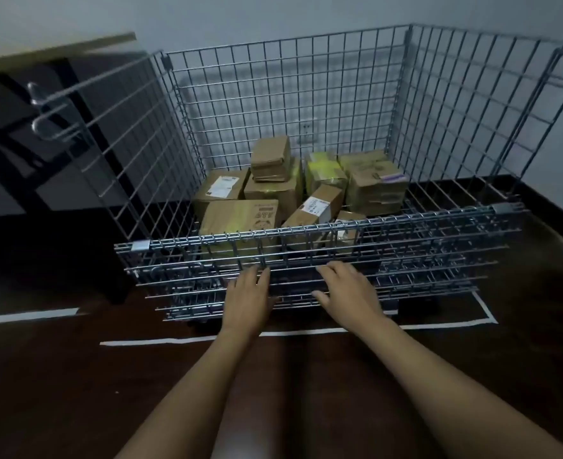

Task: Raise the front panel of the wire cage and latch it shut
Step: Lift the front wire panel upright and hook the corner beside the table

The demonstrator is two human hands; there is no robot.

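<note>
At the far left a dark table [41,104] is standing beside the wire cage [286,94], just outside its left wall, where two wire latch loops [41,114] are sticking out from the upper edge. A white tape line [25,315] is running along the dark floor [74,376] below it.

The left hand [248,294] is reaching forward on a straight arm, palm down, its fingers hooking over a horizontal wire of the front panel [405,260]; whether they are closing fully round it I cannot tell. That panel is hanging folded down against the lower front of the cage, its hinge running along the top rail, so the front is standing open above the rail.

Just to the right, a little apart from the first, the right hand [349,293] is lying flat with fingers spread, fingertips touching the same panel and thumb splayed towards the left, gripping nothing.

Inside, cardboard boxes [293,193] are piled towards the back and middle, below the rail's height. More tape [306,332] is marking the floor in front and at the right corner, with bare floor lying between the person and the cage.
</note>
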